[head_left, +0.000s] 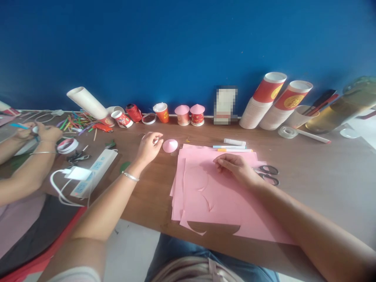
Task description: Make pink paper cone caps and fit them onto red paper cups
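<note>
My left hand (149,146) is held above the brown table with fingers loosely bent and slightly apart. Just right of its fingertips sits a small pink paper cone (170,145), not in its grip. My right hand (235,167) is over a stack of pink paper sheets (205,199), thumb and fingers drawn together; nothing shows between them. Curved cuts and cut-out edges mark the top sheets. Black-handled scissors (269,170) lie by my right wrist, their blades partly hidden. A glue stick (234,142), a blue marker (229,147) and an orange marker (235,150) lie along the paper's far edge.
Two red cups with pink cone roofs (190,115) stand by the blue wall. Stacked paper cups (263,102), tape (288,132) and a bottle (331,114) are at right. A power strip (95,172) lies left, near another person's hands (48,132) holding something blue.
</note>
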The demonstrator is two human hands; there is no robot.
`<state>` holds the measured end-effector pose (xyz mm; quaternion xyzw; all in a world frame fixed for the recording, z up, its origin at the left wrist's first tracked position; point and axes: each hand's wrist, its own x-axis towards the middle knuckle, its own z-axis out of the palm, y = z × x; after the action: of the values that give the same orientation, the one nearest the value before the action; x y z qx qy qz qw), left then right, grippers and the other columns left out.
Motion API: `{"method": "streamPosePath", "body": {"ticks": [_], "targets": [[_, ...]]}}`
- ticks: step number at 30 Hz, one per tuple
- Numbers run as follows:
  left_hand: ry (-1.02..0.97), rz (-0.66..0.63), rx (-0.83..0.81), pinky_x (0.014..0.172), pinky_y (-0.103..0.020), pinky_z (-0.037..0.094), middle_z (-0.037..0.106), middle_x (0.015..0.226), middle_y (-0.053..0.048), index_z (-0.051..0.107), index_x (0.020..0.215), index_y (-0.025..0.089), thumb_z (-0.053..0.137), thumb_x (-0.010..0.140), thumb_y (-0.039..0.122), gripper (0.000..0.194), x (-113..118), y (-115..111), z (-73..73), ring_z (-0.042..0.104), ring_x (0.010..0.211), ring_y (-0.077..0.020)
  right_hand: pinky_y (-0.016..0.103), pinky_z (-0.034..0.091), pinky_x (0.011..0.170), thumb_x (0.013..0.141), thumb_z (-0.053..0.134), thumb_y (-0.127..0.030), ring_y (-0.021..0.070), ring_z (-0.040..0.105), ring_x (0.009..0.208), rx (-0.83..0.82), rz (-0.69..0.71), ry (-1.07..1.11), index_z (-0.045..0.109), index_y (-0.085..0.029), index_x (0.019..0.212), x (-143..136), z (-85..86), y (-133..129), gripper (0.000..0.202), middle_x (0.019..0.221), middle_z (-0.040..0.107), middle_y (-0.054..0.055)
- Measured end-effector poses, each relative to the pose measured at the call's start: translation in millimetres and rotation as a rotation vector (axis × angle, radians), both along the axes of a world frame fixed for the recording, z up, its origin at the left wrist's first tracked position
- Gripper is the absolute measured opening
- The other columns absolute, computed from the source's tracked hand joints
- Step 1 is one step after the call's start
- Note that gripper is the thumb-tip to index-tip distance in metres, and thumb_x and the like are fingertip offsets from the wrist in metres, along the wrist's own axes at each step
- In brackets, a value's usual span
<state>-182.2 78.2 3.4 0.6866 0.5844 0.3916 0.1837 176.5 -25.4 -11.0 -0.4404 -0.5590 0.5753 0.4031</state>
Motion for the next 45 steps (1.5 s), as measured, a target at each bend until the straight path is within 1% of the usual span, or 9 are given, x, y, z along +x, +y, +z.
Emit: {"method": "streamPosePath", "body": {"ticks": [4, 8, 14, 23, 25, 28, 32, 37, 45], "targets": [[0.277, -0.168, 0.163, 0.107, -0.043, 0.046, 0.071, 0.116, -0.009, 0.076, 0.111, 0.023, 0.064, 0.091, 0.034, 0.026, 15, -6, 0.6, 0.063, 0.11, -0.0275, 0.033, 0.051, 0.071, 0.086, 0.073, -0.063, 0.0172, 0.061, 0.072, 0.0, -0.002, 0.001, 0.072, -0.018, 0.082, 0, -0.7, 0, 0.045, 0.079, 0.069, 0.005], [0.511, -0.283, 0.206, 0.109, -0.051, 0.041, 0.07, 0.126, -0.012, 0.075, 0.121, 0.024, 0.061, 0.096, 0.037, 0.032, 29, -12, 1.8, 0.058, 0.118, -0.0344, 0.034, 0.051, 0.072, 0.085, 0.073, -0.063, 0.0169, 0.061, 0.072, -0.012, 0.004, 0.0, 0.071, -0.019, 0.081, -1, 3.2, -1, 0.045, 0.078, 0.068, 0.005], [0.666, -0.303, 0.208, 0.11, -0.057, 0.038, 0.066, 0.135, -0.016, 0.079, 0.108, 0.021, 0.062, 0.096, 0.045, 0.031, 34, -13, -2.0, 0.052, 0.122, -0.0397, 0.034, 0.051, 0.073, 0.086, 0.071, -0.064, 0.017, 0.061, 0.072, -0.006, 0.018, -0.017, 0.071, -0.019, 0.082, -1, 5.6, -1, 0.045, 0.077, 0.068, 0.004], [0.598, -0.277, 0.22, 0.111, -0.055, 0.039, 0.065, 0.133, -0.017, 0.075, 0.122, 0.02, 0.062, 0.095, 0.048, 0.041, 31, -7, -3.8, 0.052, 0.121, -0.0381, 0.034, 0.051, 0.074, 0.086, 0.072, -0.065, 0.0177, 0.062, 0.072, 0.001, 0.023, -0.025, 0.072, -0.019, 0.082, 0, 4.8, 0, 0.047, 0.077, 0.069, 0.004], [0.582, -0.274, 0.216, 0.111, -0.055, 0.039, 0.065, 0.131, -0.016, 0.077, 0.117, 0.022, 0.064, 0.094, 0.048, 0.037, 31, -7, -2.7, 0.052, 0.121, -0.038, 0.034, 0.052, 0.074, 0.086, 0.071, -0.066, 0.0182, 0.062, 0.072, 0.0, 0.02, -0.029, 0.073, -0.019, 0.082, 0, 4.1, 0, 0.047, 0.077, 0.069, 0.005], [0.549, -0.3, 0.19, 0.111, -0.054, 0.04, 0.066, 0.129, -0.014, 0.078, 0.112, 0.023, 0.066, 0.092, 0.045, 0.032, 31, -8, -2.0, 0.054, 0.121, -0.0372, 0.034, 0.052, 0.073, 0.085, 0.072, -0.066, 0.0183, 0.063, 0.072, -0.002, 0.013, -0.026, 0.073, -0.019, 0.084, 0, 3.2, 0, 0.047, 0.078, 0.07, 0.005], [0.466, -0.229, 0.226, 0.113, -0.049, 0.041, 0.066, 0.128, -0.013, 0.073, 0.124, 0.022, 0.063, 0.093, 0.036, 0.035, 23, -6, 0.2, 0.059, 0.121, -0.0326, 0.034, 0.052, 0.072, 0.084, 0.072, -0.066, 0.018, 0.063, 0.071, 0.002, 0.02, -0.027, 0.074, -0.018, 0.083, 0, 3.1, 0, 0.048, 0.077, 0.07, 0.005], [0.385, -0.162, 0.241, 0.107, -0.043, 0.047, 0.069, 0.119, -0.01, 0.075, 0.113, 0.021, 0.053, 0.096, 0.026, 0.028, 9, -1, 5.8, 0.064, 0.114, -0.0273, 0.035, 0.052, 0.072, 0.084, 0.073, -0.066, 0.0182, 0.063, 0.071, 0.011, 0.021, -0.018, 0.074, -0.018, 0.082, 0, 4.2, 1, 0.048, 0.076, 0.071, 0.005], [0.444, -0.162, 0.179, 0.102, -0.042, 0.049, 0.069, 0.107, -0.007, 0.078, 0.091, 0.024, 0.065, 0.09, 0.033, 0.016, 13, -2, 4.9, 0.065, 0.104, -0.0261, 0.035, 0.052, 0.072, 0.082, 0.073, -0.067, 0.0182, 0.063, 0.071, 0.004, 0.023, -0.01, 0.074, -0.019, 0.082, -1, 8.0, 0, 0.049, 0.076, 0.07, 0.005]]}}
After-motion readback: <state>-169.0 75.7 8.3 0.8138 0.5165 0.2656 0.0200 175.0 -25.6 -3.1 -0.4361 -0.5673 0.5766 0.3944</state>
